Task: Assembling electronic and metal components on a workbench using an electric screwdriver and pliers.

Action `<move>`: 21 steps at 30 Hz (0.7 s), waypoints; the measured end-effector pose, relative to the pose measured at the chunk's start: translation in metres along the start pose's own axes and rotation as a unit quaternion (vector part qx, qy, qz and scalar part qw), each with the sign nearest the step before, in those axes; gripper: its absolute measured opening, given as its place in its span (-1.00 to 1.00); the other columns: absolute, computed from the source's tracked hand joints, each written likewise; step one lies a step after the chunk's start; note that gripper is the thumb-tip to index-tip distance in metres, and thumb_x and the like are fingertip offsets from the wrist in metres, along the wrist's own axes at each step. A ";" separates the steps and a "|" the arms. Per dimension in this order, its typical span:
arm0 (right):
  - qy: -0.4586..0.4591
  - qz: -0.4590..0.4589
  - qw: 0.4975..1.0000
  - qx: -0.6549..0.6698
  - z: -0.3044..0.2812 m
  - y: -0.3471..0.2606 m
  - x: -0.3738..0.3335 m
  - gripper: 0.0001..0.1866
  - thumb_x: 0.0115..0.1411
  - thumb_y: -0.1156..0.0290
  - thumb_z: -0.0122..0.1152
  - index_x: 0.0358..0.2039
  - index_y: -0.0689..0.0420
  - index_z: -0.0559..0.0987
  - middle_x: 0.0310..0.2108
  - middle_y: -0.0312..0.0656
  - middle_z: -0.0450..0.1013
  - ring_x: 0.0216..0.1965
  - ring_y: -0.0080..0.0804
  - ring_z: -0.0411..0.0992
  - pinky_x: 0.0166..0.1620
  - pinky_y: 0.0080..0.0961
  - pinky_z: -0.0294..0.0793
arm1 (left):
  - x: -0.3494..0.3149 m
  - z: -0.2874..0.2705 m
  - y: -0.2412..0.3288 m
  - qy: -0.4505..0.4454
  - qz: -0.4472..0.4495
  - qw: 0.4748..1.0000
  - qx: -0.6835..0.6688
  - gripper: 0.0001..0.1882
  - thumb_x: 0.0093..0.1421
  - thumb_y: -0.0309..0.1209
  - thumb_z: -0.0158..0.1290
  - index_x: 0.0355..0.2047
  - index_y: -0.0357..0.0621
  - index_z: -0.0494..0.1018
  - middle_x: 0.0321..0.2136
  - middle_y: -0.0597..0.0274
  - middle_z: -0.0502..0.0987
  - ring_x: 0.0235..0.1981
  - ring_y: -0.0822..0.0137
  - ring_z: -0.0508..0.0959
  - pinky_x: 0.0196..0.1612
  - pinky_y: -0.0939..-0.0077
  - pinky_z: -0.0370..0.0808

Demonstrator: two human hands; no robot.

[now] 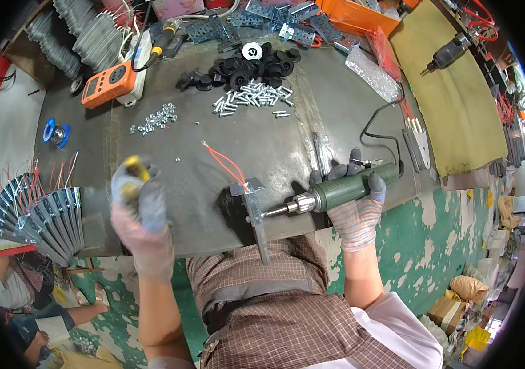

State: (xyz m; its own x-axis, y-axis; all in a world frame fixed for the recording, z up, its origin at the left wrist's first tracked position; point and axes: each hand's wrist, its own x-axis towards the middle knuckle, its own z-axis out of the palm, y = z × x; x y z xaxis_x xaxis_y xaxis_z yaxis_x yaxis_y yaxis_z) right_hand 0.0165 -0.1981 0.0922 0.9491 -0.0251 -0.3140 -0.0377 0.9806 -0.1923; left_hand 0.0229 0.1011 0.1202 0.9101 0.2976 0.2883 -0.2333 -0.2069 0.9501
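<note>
My right hand (358, 212), in a striped grey glove, is wrapped round a green electric screwdriver (348, 189). The tool lies level, its bit pointing left and meeting a narrow grey metal strip (258, 224). That strip has a wider plate at its far end and overhangs the near table edge. Two red wires (228, 161) run from it toward the far left, with bare ends. Off to the left, my gloved left hand (142, 200) is raised over the table and smeared by motion. Yellow patches show at its fingers; whether they belong to the glove or a held thing is unclear.
Screws (253, 97) and black round knobs (238, 71) lie in heaps beyond the strip, with small nuts (156, 119) to their left. Wired metal strips (47, 215) fan out at far left. An orange meter (108, 86) and solder spool (56, 133) stand nearby. Tweezers (419, 147) lie right.
</note>
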 end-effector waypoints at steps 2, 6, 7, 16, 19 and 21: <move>-0.010 0.005 1.000 0.021 -0.001 0.000 0.001 -0.47 -0.04 0.33 0.33 0.00 0.00 0.45 -0.34 -0.24 0.55 -0.18 -0.23 0.49 0.25 0.21 0.08 | -0.016 0.006 0.007 0.013 -0.004 0.993 -0.120 -0.61 0.20 -0.26 0.09 -0.04 -0.24 0.40 -0.05 0.00 0.40 -0.07 0.12 0.45 0.05 0.33 0.40; 0.007 0.005 1.000 0.021 0.002 0.001 0.001 -0.45 -0.04 0.34 0.33 0.02 0.00 0.43 -0.34 -0.23 0.54 -0.19 -0.21 0.49 0.24 0.24 0.07 | -0.025 0.018 -0.001 -0.085 0.107 0.946 -0.295 -0.47 0.16 -0.14 0.14 0.00 -0.25 0.34 0.05 -0.12 0.32 -0.04 0.04 0.45 0.04 0.22 0.46; 0.005 0.005 1.000 0.013 0.003 0.001 0.001 -0.44 -0.05 0.35 0.33 0.03 0.00 0.43 -0.35 -0.22 0.54 -0.19 -0.21 0.49 0.24 0.24 0.07 | -0.024 0.019 -0.006 -0.138 0.185 0.924 -0.306 -0.43 0.14 -0.09 0.16 0.00 -0.24 0.33 0.09 -0.14 0.28 0.01 0.03 0.43 0.06 0.14 0.45; 0.005 -0.007 1.000 0.002 0.006 0.003 0.000 -0.40 -0.07 0.31 0.36 0.04 0.03 0.43 -0.33 -0.29 0.52 -0.22 -0.29 0.47 0.20 0.20 0.13 | -0.019 0.039 0.011 -0.168 0.187 0.909 -0.332 -0.52 0.01 -0.14 0.28 -0.19 -0.24 0.46 0.11 -0.05 0.22 0.05 -0.02 0.35 0.09 0.03 0.37; 0.009 -0.018 1.000 0.006 0.006 0.003 -0.002 -0.46 -0.09 0.35 0.35 -0.03 0.04 0.44 -0.36 -0.30 0.50 -0.22 -0.30 0.46 0.19 0.19 0.15 | -0.015 0.043 0.010 -0.238 0.140 0.884 -0.377 -0.52 0.02 -0.12 0.27 -0.20 -0.23 0.46 0.07 0.00 0.26 -0.07 0.04 0.39 -0.06 0.14 0.42; 0.002 -0.022 1.000 0.008 0.007 0.005 -0.002 -0.49 -0.09 0.38 0.34 -0.07 0.04 0.45 -0.38 -0.31 0.48 -0.22 -0.30 0.46 0.19 0.18 0.16 | -0.022 0.060 0.021 -0.123 0.095 0.887 -0.435 -0.52 0.03 -0.08 0.24 -0.22 -0.22 0.46 0.06 0.03 0.29 -0.18 0.10 0.41 -0.21 0.26 0.42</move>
State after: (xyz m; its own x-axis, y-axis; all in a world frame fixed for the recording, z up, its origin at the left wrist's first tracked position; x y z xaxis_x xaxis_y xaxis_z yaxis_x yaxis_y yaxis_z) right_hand 0.0167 -0.1923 0.0980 0.9488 -0.0680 -0.3086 0.0080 0.9814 -0.1916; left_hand 0.0181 0.0346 0.1268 0.8478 0.0992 0.5210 -0.4692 0.5981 0.6497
